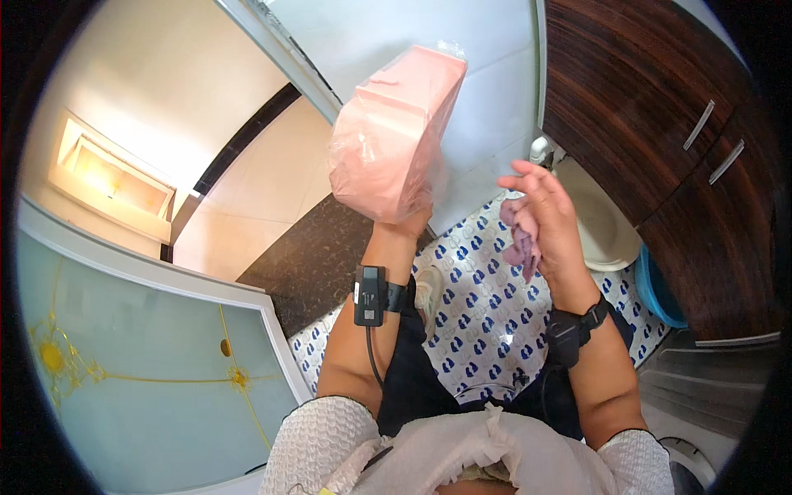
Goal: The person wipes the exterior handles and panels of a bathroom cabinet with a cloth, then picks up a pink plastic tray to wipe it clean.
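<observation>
My left hand (416, 221) holds up a pink box-shaped object (396, 124) wrapped in clear plastic film. The hand is mostly hidden behind it, and the film is wrinkled and catches the light. In my right hand (552, 229) a crumpled purple cloth (523, 238) lies against the palm, with the fingers partly spread above it. A short gap separates this hand from the pink object.
Dark wood-grain cabinet doors (649, 111) stand at the right, above a cream basin (600, 216) and a blue basin (656, 288). A frosted glass door (154, 346) is at the left. Blue-patterned flooring (482, 297) lies below, beside a dark stone threshold (315, 260).
</observation>
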`<action>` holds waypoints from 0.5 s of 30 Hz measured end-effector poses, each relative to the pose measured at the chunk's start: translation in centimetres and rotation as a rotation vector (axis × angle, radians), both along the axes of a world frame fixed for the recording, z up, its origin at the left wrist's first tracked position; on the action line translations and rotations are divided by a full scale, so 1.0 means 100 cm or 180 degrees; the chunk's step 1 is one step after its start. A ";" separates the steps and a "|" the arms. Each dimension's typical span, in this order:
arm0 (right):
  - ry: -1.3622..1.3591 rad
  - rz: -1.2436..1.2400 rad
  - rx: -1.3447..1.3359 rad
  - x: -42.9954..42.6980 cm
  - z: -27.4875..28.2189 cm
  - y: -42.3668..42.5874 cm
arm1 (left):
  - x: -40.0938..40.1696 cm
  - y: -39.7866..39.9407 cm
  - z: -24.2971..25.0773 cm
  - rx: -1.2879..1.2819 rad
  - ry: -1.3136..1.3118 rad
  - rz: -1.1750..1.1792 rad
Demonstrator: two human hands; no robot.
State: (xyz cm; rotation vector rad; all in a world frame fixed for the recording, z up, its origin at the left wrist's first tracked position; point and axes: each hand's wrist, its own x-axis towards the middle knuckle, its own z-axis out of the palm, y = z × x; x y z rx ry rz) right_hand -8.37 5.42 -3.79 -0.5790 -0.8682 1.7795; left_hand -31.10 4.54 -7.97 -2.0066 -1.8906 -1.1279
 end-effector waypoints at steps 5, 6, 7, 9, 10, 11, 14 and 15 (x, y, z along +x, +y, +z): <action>-0.0575 0.0134 0.0589 -0.016 -0.003 -0.025 | 0.021 0.012 0.011 0.0109 -0.3292 -0.1182; -0.0591 0.0113 0.0585 -0.016 -0.004 -0.027 | 0.032 0.010 0.024 0.0200 -0.4213 -0.1239; -0.0531 0.0393 0.0729 -0.017 -0.007 -0.029 | 0.041 0.008 0.025 0.0248 -0.5805 -0.1095; -0.0487 0.0673 0.0890 -0.019 -0.011 -0.032 | 0.046 0.009 0.019 0.0353 -0.5371 -0.0741; -0.0131 0.0707 0.0312 -0.021 -0.012 -0.033 | 0.046 0.010 0.018 0.0473 -0.4911 -0.0383; 0.0225 0.0735 -0.0268 -0.024 -0.011 -0.034 | 0.046 0.013 0.018 0.0488 -0.4924 -0.0399; 0.0274 0.0453 -0.0317 -0.026 -0.014 -0.031 | 0.044 0.022 0.021 0.0930 -0.4701 -0.0224; 0.0415 0.0514 -0.0505 -0.026 -0.017 -0.029 | 0.042 0.023 0.021 0.1094 -0.4266 -0.0174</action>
